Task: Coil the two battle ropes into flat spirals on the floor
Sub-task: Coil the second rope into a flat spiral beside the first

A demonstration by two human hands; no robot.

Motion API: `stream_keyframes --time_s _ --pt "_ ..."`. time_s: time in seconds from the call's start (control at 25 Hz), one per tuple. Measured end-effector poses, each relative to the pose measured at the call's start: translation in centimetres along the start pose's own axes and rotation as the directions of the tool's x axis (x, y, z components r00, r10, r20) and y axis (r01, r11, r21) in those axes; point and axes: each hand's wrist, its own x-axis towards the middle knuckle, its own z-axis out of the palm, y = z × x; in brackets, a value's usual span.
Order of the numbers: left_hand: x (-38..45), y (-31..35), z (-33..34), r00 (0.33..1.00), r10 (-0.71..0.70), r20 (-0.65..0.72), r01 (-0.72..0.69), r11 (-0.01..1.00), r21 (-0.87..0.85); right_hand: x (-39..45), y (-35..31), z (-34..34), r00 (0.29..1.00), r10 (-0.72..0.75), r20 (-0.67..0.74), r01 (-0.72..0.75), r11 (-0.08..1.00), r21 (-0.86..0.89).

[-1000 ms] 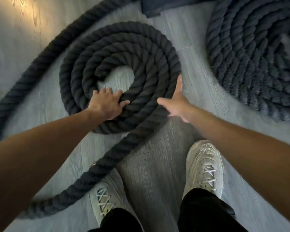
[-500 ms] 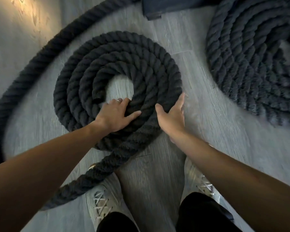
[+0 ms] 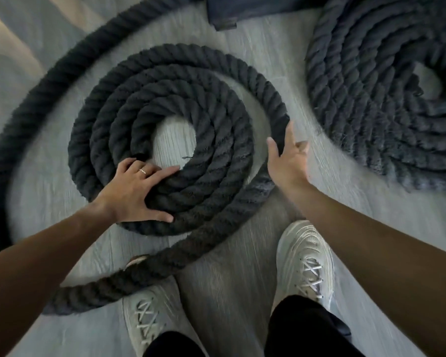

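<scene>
right rope spiral (image 3: 386, 81) done | left rope spiral (image 3: 162, 135) half wound, long tail left | left hand (image 3: 135, 191) presses flat, holds nothing | right hand (image 3: 287, 161) spread wide, touches outer loop

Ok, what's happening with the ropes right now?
Left hand flat on half-done coil. Right hand open at outer loop. Loose rope crosses left shoe.

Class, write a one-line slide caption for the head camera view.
Left hand presses the half-wound rope spiral flat while the open right hand guides its outer turn; finished coil beside.
</scene>
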Motion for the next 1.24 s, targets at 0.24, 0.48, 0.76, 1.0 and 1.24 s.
stream_keyframes --time_s 0.24,0.48,0.76,1.0,1.24 --pt "1.1 2.0 -1.3 0.999 -0.023 0.025 0.018 0.987 0.161 -4.3 0.4 1.9 0.997 0.017 0.071 -0.018 1.0 0.019" --pt "4.9 7.2 -2.6 0.989 -0.144 0.032 0.135 0.974 0.184 -8.6 -0.3 4.7 0.994 0.044 0.097 -0.064 0.974 0.218" --pt "6.9 10.4 -4.3 0.919 -0.371 0.131 0.373 0.928 0.007 -1.6 -0.7 2.2 0.996 -0.068 0.058 0.069 0.998 -0.012" --pt "10.6 8.4 -4.5 0.872 -0.437 0.221 0.489 0.784 -0.382 6.2 -5.9 0.0 0.987 -0.137 0.08 0.154 0.951 -0.268" --pt "4.6 6.6 -2.1 0.988 -0.151 -0.034 0.144 0.977 -0.155 -1.2 -2.4 1.2 0.995 -0.053 0.084 0.055 0.998 -0.014"
